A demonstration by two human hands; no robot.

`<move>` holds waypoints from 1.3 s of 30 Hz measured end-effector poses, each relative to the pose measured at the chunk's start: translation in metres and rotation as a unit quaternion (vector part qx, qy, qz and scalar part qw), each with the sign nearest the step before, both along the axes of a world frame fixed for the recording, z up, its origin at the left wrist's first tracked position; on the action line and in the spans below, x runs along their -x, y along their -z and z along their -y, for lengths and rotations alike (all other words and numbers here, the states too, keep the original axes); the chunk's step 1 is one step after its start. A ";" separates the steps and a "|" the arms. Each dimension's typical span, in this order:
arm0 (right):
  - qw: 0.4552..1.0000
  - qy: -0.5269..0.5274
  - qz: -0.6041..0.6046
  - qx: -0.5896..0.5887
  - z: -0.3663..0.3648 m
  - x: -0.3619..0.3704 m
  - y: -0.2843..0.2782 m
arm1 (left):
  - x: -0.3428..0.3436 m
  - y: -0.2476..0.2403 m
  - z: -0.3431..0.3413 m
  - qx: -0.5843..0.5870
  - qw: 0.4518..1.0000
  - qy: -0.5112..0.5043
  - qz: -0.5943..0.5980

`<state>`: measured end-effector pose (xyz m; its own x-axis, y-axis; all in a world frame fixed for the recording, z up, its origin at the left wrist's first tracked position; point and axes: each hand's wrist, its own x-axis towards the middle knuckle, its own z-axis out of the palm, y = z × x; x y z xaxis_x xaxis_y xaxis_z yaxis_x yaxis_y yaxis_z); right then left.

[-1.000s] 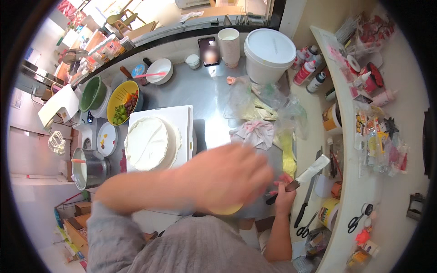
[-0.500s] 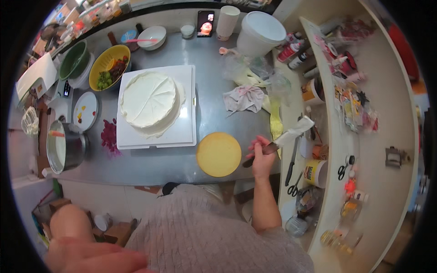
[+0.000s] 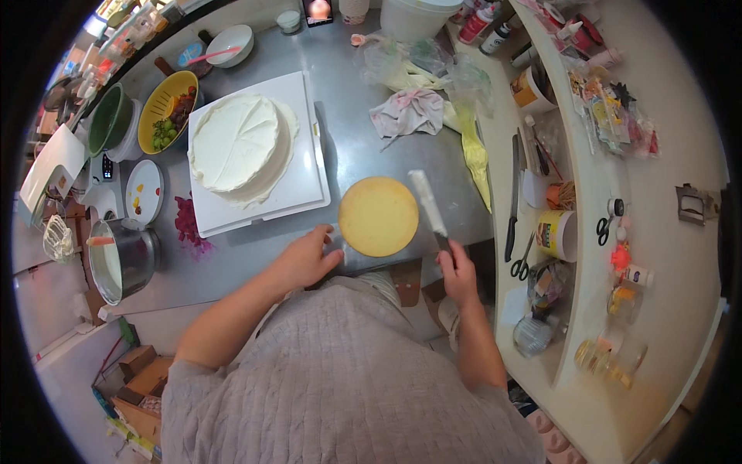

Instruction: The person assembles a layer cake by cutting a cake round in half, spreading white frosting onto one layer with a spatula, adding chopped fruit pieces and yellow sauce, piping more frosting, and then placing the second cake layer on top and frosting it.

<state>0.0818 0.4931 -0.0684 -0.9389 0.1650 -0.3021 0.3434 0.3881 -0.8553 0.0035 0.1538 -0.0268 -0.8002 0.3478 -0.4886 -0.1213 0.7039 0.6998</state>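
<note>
Smooth grey metal table (image 3: 340, 93) carries, near its front edge, a flat round yellow sponge layer (image 3: 379, 216); my left hand (image 3: 309, 257), fingers spread, is just beside. My right hand (image 3: 457, 272) grips a dark-handled, cream-smeared spatula (image 3: 427, 199). Behind the sponge layer, metal lies bare.

Item count: one left hand (image 3: 308, 261), one right hand (image 3: 457, 272), one icing spatula (image 3: 427, 203), one round sponge layer (image 3: 379, 216), one cream-coated cake (image 3: 236, 145), one white plate (image 3: 152, 193), one metal pot (image 3: 140, 257), one yellow bowl (image 3: 157, 94), one green bowl (image 3: 110, 121), one long black-handled knife (image 3: 513, 203), two pairs of scissors (image 3: 523, 264).
</note>
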 end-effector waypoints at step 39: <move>0.892 -0.203 -0.162 -0.369 -0.077 0.101 0.057 | 0.018 0.078 -0.100 -0.047 0.993 0.031 -0.101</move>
